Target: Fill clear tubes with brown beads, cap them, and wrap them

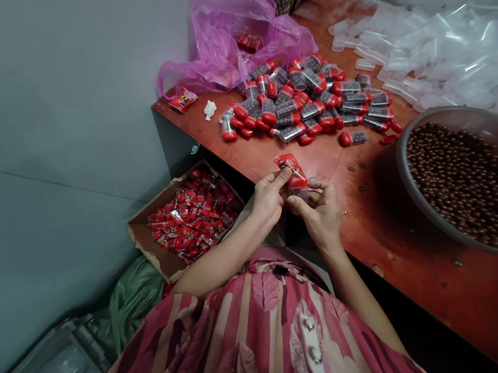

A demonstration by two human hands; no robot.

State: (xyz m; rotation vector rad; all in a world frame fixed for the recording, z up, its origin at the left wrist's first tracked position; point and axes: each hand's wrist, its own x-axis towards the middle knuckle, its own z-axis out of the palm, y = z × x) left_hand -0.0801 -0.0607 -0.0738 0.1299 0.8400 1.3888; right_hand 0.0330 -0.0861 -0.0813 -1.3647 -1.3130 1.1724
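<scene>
Just over the table's front edge, my left hand (271,197) pinches a red printed wrapper (294,174) between thumb and fingers. A clear tube-like container (299,193) shows at the wrapper's lower end, and my right hand (320,209) has its thumb and fingers closed around it. How far the container sits inside the wrapper, I cannot tell. Beyond my hands lies a heap of small clear tubes with red caps (293,104), filled with dark beads. One capped tube (353,138) lies apart, at the near right of the heap.
A large tub (421,203) of brown beads stands on the red table (359,184) at right. Clear empty tubes (434,58) are piled behind it. A pink plastic bag (229,5) lies at the back. Below left, a cardboard box (147,227) holds many red-wrapped pieces.
</scene>
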